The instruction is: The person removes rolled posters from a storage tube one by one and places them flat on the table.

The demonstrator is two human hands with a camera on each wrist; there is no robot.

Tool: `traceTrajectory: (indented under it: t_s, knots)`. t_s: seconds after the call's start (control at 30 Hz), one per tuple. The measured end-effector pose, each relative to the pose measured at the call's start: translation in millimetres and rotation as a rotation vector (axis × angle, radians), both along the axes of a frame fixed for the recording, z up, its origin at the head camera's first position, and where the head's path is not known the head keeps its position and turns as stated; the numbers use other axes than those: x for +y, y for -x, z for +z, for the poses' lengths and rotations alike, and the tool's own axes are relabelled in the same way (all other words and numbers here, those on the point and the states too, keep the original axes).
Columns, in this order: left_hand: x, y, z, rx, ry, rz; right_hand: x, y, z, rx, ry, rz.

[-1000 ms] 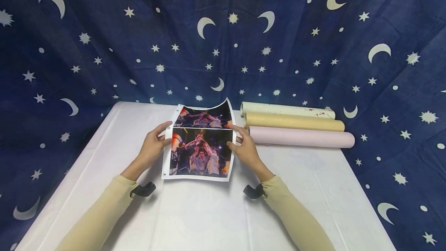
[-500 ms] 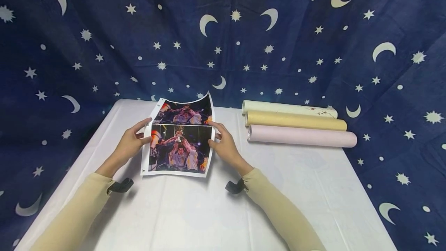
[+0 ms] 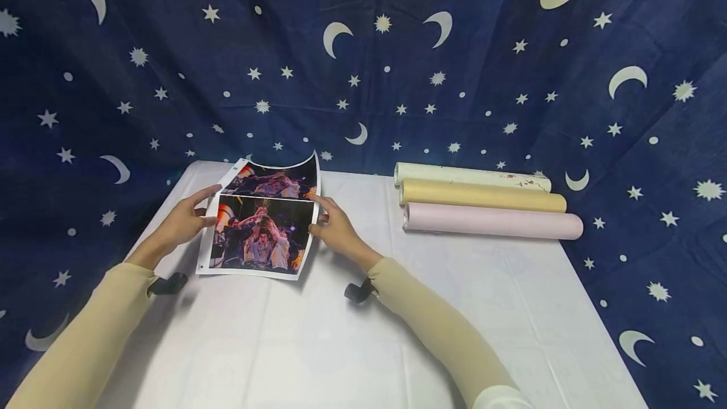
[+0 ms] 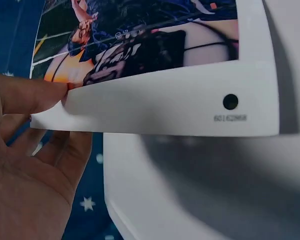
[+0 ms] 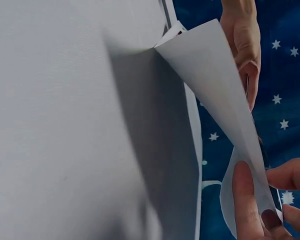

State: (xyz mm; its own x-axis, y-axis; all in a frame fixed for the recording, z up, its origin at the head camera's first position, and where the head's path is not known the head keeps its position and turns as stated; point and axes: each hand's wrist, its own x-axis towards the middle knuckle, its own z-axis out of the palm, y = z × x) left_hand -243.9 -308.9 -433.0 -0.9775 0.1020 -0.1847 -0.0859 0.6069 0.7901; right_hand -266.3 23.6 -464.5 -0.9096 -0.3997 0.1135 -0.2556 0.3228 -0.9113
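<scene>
Near the left side of the table, a photo sheet [image 3: 258,235] with white margins shows two pictures of people raising a trophy, one above the other. My left hand [image 3: 180,225] pinches its left margin; in the left wrist view the thumb lies over the printed face and the other fingers are behind. My right hand [image 3: 339,230] pinches the opposite edge. From the right wrist view, the plain white back of the sheet [image 5: 210,80] shows, with fingers against it. The sheet is bent, its upper part curving up, and it casts a shadow on the white tabletop.
Three rolls lie side by side at the back right of the white-covered table [image 3: 454,327]: a cream one with a floral print [image 3: 471,177], a yellow one [image 3: 483,195] and a pink one [image 3: 494,221]. A dark blue star-and-moon cloth [image 3: 386,49] hangs behind.
Both hands have carried the photo sheet leftward across the table, away from the rolls. Their hold on its two side edges looks the same, and the rolls stay in place.
</scene>
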Motion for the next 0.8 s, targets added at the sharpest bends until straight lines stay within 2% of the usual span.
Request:
traceTrajectory:
  t_s: [0.07, 0.37, 0.53, 0.67, 0.8]
  knots:
    - [-7.1, 2.6, 0.9, -0.02, 0.02, -0.004, -8, 3.4, -1.9, -0.022, 0.017, 0.01]
    - [-39.1, 16.0, -6.0, -0.045, 0.007, 0.027, -44, 12.0, -7.9, -0.132, 0.085, 0.034]
    - [-50.9, 21.4, -10.7, -0.04, 0.035, 0.067, -65, 18.0, -9.9, -0.166, 0.082, -0.033]
    - [-56.5, 24.6, -14.5, -0.042, 0.024, 0.107, -78, 20.9, -12.0, -0.177, 0.046, -0.103]
    - [-60.3, 25.2, -20.5, -0.031, 0.015, 0.138, -88, 22.6, -15.9, -0.23, 0.019, -0.153]
